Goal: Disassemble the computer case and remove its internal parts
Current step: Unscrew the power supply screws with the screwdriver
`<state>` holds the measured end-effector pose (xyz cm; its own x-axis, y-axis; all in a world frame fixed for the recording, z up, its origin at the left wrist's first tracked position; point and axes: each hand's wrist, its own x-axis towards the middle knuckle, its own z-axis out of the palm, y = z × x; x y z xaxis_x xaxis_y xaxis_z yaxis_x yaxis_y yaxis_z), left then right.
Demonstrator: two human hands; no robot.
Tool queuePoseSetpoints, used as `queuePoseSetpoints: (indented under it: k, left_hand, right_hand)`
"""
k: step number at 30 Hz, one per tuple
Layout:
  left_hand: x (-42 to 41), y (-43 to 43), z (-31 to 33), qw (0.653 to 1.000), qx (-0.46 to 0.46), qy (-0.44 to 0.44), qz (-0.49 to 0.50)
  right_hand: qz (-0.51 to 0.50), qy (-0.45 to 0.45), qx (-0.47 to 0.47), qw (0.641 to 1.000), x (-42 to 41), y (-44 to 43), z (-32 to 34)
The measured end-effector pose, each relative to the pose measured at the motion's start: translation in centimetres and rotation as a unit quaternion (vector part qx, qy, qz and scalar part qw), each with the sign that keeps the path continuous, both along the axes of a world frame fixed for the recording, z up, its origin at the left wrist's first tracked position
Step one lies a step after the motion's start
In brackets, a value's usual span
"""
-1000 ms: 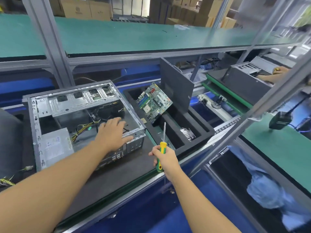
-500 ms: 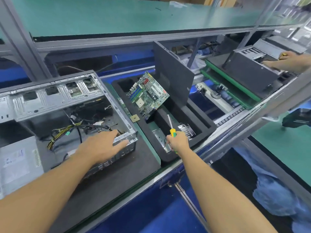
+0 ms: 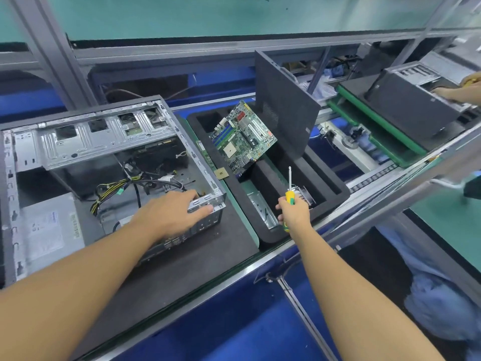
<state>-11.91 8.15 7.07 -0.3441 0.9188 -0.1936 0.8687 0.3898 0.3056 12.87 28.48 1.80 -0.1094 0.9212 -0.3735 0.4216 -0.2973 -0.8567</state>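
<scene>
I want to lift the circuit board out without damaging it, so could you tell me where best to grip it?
Probably by its two bare side edges near the top, coming from above. The circuit board stands tilted in the black foam tray, lower corner sunk in a slot, face crowded with parts, upper corner free.

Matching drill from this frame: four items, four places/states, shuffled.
1 motherboard
2 screwdriver
3 left hand
4 side panel

a held in the right hand
b leaning tilted in the foam tray
c holding the computer case rim
d standing on edge at the tray's far side

Pairs: 1-b, 2-a, 3-c, 4-d
</scene>
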Motion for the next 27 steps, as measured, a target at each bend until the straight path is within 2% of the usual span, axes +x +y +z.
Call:
queuePoseSetpoints:
  k: [3,6,9,11,13,15,18,23,27]
  left_hand:
    - [0.1,-0.5,0.6,1.0,0.021,-0.017,-0.008]
    - [0.4,-0.9,1.7,0.995,0.057,-0.076,0.004]
    - [0.6,-1.8,3.1,0.977,0.163,-0.13,0.037]
    - [0.0,-3.1,4.1,0.962,0.234,-0.127,0.058]
    - [-1.5,-5.5,5.3,0.963,0.249,-0.085,0.056]
    - [-3.9,-8.5,6.1,0.978,0.206,-0.023,0.039]
    - [-7.7,-13.8,6.3,0.996,0.058,0.052,0.038]
    - [-9.2,-20.0,4.8,0.992,-0.079,0.082,0.062]
    - [-7.6,-19.5,2.8,0.981,-0.125,0.142,0.051]
  right_hand:
    - [0.009,0.065,0.01,0.998,-0.6,-3.2,1.5]
    - [0.025,0.141,0.002,0.99,-1.5,-6.7,3.1]
    - [0.041,0.21,-0.023,0.977,-2.8,-10.2,4.9]
    - [0.057,0.245,-0.038,0.967,-3.8,-12.4,5.6]
    - [0.086,0.272,-0.048,0.957,-4.8,-14.6,5.9]
    - [0.124,0.271,-0.051,0.953,-5.8,-16.6,6.0]
    - [0.158,0.265,-0.049,0.95,-7.1,-19.5,5.8]
    - [0.157,0.285,-0.089,0.941,-8.7,-24.1,4.4]
    - [0.173,0.271,-0.147,0.935,-9.5,-28.1,2.8]
